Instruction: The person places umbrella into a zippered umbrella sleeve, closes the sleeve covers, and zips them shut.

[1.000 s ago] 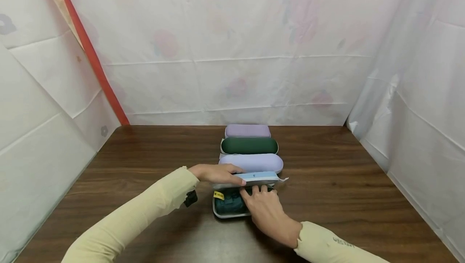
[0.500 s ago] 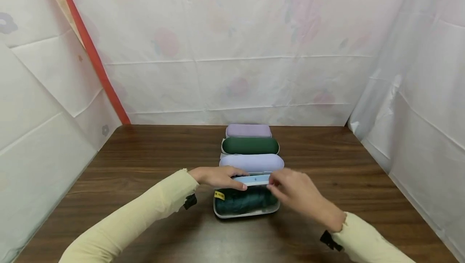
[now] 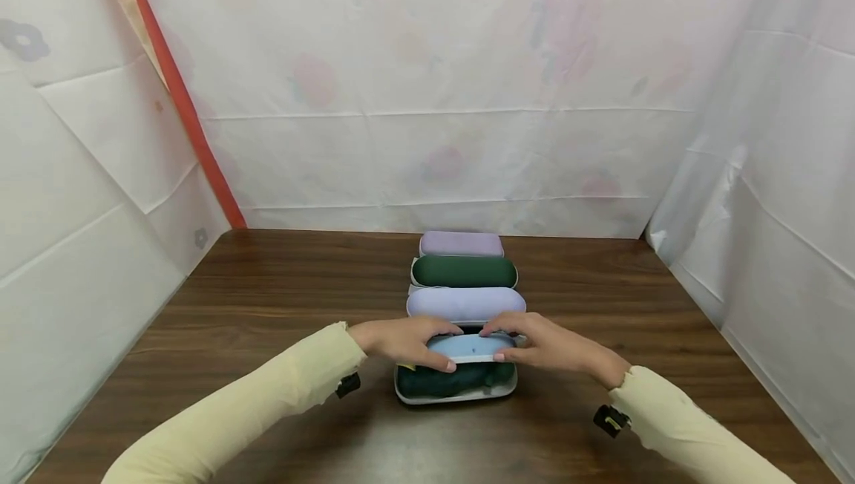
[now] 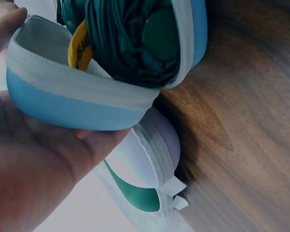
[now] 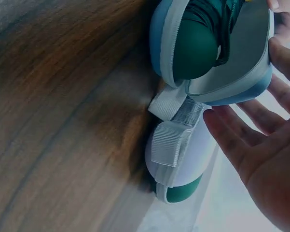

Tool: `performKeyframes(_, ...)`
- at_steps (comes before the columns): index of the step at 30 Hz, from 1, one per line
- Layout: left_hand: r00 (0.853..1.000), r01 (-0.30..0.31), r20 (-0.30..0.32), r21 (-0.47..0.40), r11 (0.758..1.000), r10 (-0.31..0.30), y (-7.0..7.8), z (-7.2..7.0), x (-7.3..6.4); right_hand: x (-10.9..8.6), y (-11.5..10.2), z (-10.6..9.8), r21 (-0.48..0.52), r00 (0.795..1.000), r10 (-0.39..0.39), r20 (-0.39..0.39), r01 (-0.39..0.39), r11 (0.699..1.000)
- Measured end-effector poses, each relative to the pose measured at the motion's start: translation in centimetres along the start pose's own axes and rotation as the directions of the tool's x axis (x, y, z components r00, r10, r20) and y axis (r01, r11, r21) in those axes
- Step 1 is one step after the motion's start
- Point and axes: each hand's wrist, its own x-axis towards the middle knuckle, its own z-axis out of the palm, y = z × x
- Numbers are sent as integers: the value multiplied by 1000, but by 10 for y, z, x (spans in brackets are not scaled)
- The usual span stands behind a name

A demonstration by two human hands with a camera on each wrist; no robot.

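A light blue zip case (image 3: 467, 398) lies unzipped on the table, its lid (image 3: 473, 347) raised and tilted over the base. Inside rests a dark green folded umbrella (image 3: 454, 380), its pleated fabric and round end cap (image 4: 161, 36) visible from the left wrist. A yellow tag (image 4: 80, 47) hangs beside the fabric. My left hand (image 3: 409, 341) holds the lid's left end, thumb at the rim and fingers behind. At the right end my right hand (image 3: 551, 344) grips the lid likewise, with its thumb on the front edge.
Behind the open case stand a lavender case (image 3: 466, 304), a green case (image 3: 464, 271) and a purple case (image 3: 461, 243), lined up towards the white curtain (image 3: 427, 98). Bare wooden table (image 3: 287, 276) extends on both sides.
My right hand has left the umbrella inside the case and moved up to the lid's right end. My left hand keeps hold of the lid, which now leans further forward.
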Motion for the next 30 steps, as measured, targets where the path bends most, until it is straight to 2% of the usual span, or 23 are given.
performKeyframes(4, 999, -28, -21, 52, 998, 29, -1, 6, -2, -3, 2, 5, -14, 1000, -21, -7, 21, 1000)
performKeyframes(9, 999, -32, -38, 97, 995, 36, -1, 12, -7, -8, 2, 13, -96, 996, -76, -45, 71, 993)
performKeyframes(15, 997, -54, -44, 109, 993, 59, -6, 16, -16, -15, 1, 22, -175, 995, -56, -85, 40, 984)
performKeyframes(19, 995, -66, -65, 126, 990, 75, -11, 19, -24, -17, 3, 27, -203, 992, -76, -97, 55, 978)
performKeyframes(24, 986, -68, -138, 148, 987, 89, -17, 27, -34, -18, 4, 30, -229, 988, -107, -107, 80, 970)
performKeyframes(30, 963, -55, -252, 153, 987, 93, -20, 40, -37, -18, 2, 30, -275, 986, -131, -99, 100, 956)
